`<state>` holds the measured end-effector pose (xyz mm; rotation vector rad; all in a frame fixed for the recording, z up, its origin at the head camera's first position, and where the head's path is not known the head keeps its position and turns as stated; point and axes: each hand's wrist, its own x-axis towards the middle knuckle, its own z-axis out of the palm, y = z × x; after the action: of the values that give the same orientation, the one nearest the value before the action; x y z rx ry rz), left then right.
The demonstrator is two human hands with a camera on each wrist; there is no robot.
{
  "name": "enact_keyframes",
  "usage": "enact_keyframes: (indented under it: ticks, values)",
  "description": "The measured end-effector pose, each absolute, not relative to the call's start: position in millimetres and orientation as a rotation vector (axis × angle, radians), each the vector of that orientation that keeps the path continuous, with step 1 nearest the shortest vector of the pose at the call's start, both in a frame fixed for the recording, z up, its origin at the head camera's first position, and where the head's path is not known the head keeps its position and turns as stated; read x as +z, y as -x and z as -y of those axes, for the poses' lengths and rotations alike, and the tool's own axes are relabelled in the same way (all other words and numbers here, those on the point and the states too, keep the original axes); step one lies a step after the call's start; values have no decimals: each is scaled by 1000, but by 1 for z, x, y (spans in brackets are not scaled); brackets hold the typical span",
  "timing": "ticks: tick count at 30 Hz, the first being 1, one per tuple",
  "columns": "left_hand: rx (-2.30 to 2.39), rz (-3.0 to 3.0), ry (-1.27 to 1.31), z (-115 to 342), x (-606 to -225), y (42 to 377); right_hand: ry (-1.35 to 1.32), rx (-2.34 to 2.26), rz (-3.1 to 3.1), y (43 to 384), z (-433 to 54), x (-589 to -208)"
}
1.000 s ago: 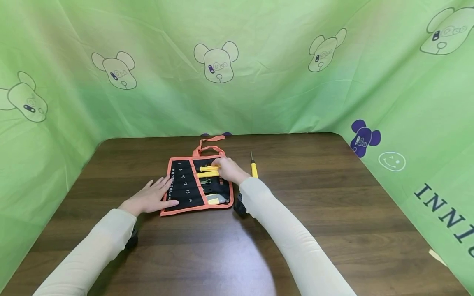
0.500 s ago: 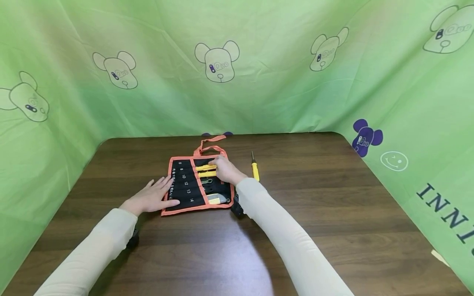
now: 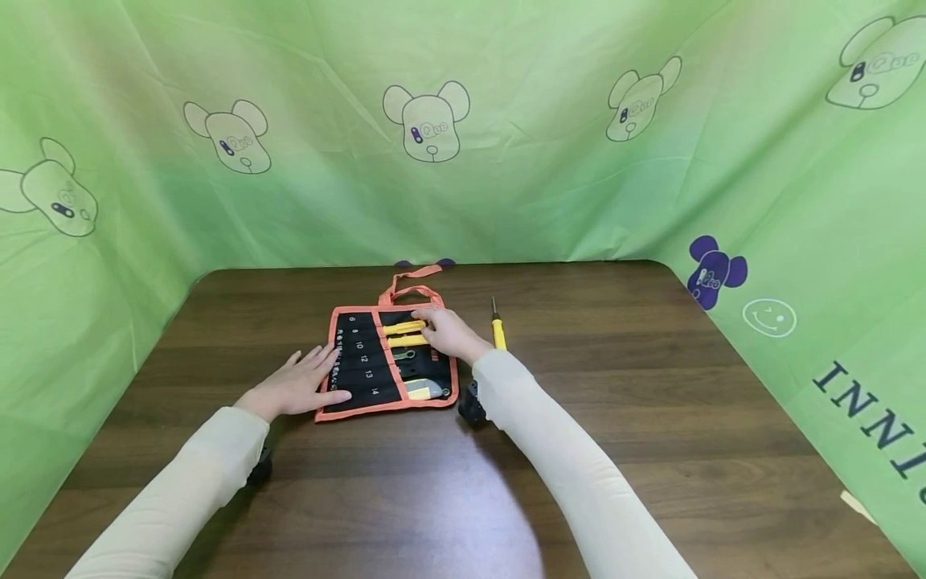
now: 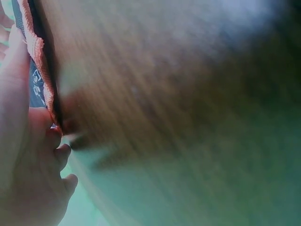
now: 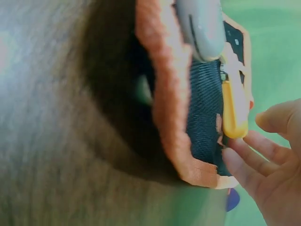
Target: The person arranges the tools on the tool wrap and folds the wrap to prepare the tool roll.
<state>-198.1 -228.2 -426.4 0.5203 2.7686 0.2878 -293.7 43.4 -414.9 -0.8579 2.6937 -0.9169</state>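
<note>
Comparing the three views, we find that only the head view shows the whole layout: the tool roll (image 3: 387,358) lies unrolled near the middle of the table (image 3: 651,418), with a loose screwdriver (image 3: 497,328) on the table just to its right. The left wrist view is blurred and gives only the roll's orange edge (image 4: 41,66) beside the left hand (image 4: 26,155). The right wrist view adds close detail: the frayed orange binding (image 5: 167,103), a yellow handle (image 5: 233,113) and a grey tool (image 5: 200,26) lying in the roll.

The roll is black fabric bound in orange, with an orange strap (image 3: 408,283) at its far edge. Its left half is a row of flat pockets; its right half carries two yellow handles (image 3: 405,334), a small metal tool and a yellow and grey tool at the near edge.

We read the white pocket numbers 8, 10, 12, 13 and 14 on the left half. The green cloth (image 3: 506,121) behind the table carries bear drawings and, at the right, the letters INNI.

The left hand (image 3: 304,384) lies flat with its fingers spread, pressing the near left part of the roll. The right hand (image 3: 446,331) rests on the far right part, its fingers straight, loosely apart, and touching the yellow handles.
</note>
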Motion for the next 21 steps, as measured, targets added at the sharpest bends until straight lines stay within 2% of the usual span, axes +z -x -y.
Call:
enact_keyframes:
  ticks: [12,21]
  values:
    - [277,-2775,-525,228,-424,197,825,-1111,-2734,292,-64,-392]
    - [294,-2769,-514,228,-423,195,711,-1258,-2752,293,-90,-391]
